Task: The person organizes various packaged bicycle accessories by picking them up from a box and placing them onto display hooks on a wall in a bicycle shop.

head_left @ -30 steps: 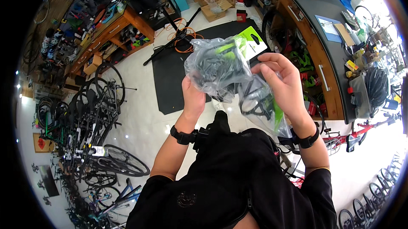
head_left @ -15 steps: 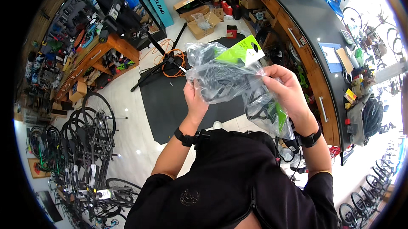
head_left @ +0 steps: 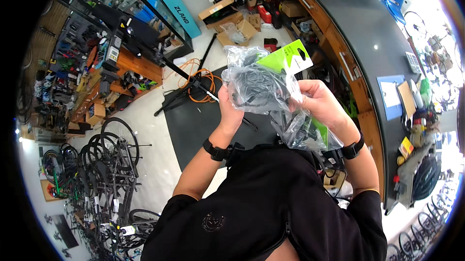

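In front of my chest I hold clear plastic bags with dark parts inside, whose kind the crinkled plastic hides. My left hand point(head_left: 230, 108) grips the left edge of the upper plastic bag point(head_left: 259, 90). At its right side, the fingers of my right hand point(head_left: 320, 102) pinch the plastic. A bright green and white header card point(head_left: 289, 58) with a hanging slot sticks out beyond the upper bag. Another clear bag point(head_left: 301, 130) with a green label hangs below my right hand, near my wrist. Whether the bags are joined I cannot tell.
A dark mat point(head_left: 186, 128) lies below, with a black stand point(head_left: 193, 84) and an orange hose point(head_left: 199, 99) at its far left. A long dark counter point(head_left: 361, 33) with wooden drawers curves along the right. Bicycles point(head_left: 114, 164) crowd the left; open cardboard boxes point(head_left: 237, 31) sit at the back.
Both hands and the bags have shifted slightly to the right in view. My right fingers have come a little lower on the upper bag's edge. The background has shifted as my head moved.
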Demonstrator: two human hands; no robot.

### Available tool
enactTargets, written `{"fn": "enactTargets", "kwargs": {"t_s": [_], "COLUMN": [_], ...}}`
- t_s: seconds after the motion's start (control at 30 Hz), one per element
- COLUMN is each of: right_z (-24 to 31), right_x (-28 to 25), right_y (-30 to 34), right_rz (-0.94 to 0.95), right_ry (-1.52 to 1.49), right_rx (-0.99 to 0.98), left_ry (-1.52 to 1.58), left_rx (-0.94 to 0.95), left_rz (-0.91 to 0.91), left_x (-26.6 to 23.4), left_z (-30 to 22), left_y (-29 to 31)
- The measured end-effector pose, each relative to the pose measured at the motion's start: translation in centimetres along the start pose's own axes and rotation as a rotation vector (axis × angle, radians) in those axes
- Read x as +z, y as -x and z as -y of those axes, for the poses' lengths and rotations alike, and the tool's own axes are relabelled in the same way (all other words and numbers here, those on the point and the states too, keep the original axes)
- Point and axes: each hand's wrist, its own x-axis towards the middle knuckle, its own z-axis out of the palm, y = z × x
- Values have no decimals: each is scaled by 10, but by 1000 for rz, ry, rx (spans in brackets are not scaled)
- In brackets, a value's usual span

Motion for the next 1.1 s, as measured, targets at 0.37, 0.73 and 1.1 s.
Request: {"fn": "enactTargets", "kwargs": {"t_s": [0.37, 0.73, 1.1], "right_z": [25, 34, 80], "right_x": [-96, -182, -197], "right_y": [-82, -222, -434], "right_rz": [-151, -205, -368], "right_ry": [280, -47, 346], "right_rx": [-146, 62, -61], "left_ry": [-322, -416, 3], "left_rx": [34, -102, -373], "left_rz": [-241, -184, -92], "left_x": [39, 13, -95], "left_z": [24, 67, 132], "left_y": [-107, -249, -431]}}
